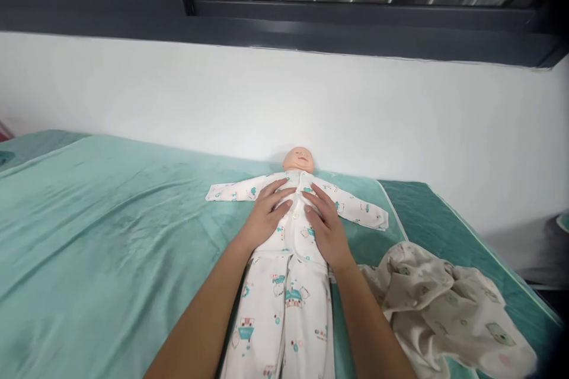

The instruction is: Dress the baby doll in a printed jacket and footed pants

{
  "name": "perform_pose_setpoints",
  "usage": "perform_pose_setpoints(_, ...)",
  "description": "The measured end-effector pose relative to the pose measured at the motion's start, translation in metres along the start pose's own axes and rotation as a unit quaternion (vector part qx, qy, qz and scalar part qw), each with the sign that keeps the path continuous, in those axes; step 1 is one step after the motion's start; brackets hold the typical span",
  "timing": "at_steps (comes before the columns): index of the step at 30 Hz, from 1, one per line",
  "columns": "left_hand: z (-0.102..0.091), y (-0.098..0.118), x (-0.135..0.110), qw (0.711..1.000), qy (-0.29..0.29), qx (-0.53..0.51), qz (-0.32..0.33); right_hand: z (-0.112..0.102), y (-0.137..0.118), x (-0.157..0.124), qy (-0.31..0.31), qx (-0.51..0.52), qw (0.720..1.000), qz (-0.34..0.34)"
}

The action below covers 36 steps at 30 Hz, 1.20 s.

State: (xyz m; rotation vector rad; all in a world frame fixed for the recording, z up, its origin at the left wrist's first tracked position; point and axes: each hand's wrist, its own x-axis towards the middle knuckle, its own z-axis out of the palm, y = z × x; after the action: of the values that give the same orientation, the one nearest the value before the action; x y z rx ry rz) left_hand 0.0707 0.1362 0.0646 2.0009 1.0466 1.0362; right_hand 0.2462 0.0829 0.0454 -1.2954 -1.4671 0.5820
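Doll (298,161) in a white printed sleepsuit (284,284) is lying face-up at frame centre on the green sheet (111,219), both hands pressing its chest.

Left hand (265,214) and right hand (326,226) are resting flat, fingers spread, gripping nothing, either side of the button placket; looks like smoothing or fastening, so fingertip pinching is likely needed next. Sleeves are lying spread wide and flat. A crumpled beige printed cloth (444,302) is sitting at lower right.

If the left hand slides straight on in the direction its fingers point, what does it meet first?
The left hand lies flat on the doll's white printed top, fingers pointing up and right. It would probably meet the right hand's fingertips first, near the button line; depth is unclear.
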Motion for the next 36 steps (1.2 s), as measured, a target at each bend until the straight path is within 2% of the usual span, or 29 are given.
perform_pose_setpoints(11,0.001,0.002,-0.003,0.999,-0.01,-0.018,-0.041,0.003,-0.004,0.01,0.061,0.018,0.998,0.011)
perform_pose_setpoints(22,0.001,0.004,-0.003,0.999,-0.023,-0.012,-0.043,-0.001,-0.005,0.011,0.047,-0.012,0.999,-0.004)
perform_pose_setpoints(29,0.001,0.004,-0.003,0.999,-0.019,0.024,-0.019,-0.003,-0.006,0.011,0.037,-0.061,0.997,-0.034)
perform_pose_setpoints(36,0.002,0.006,-0.003,0.999,-0.019,0.014,-0.027,-0.007,-0.008,0.013,-0.007,-0.131,0.989,-0.071)
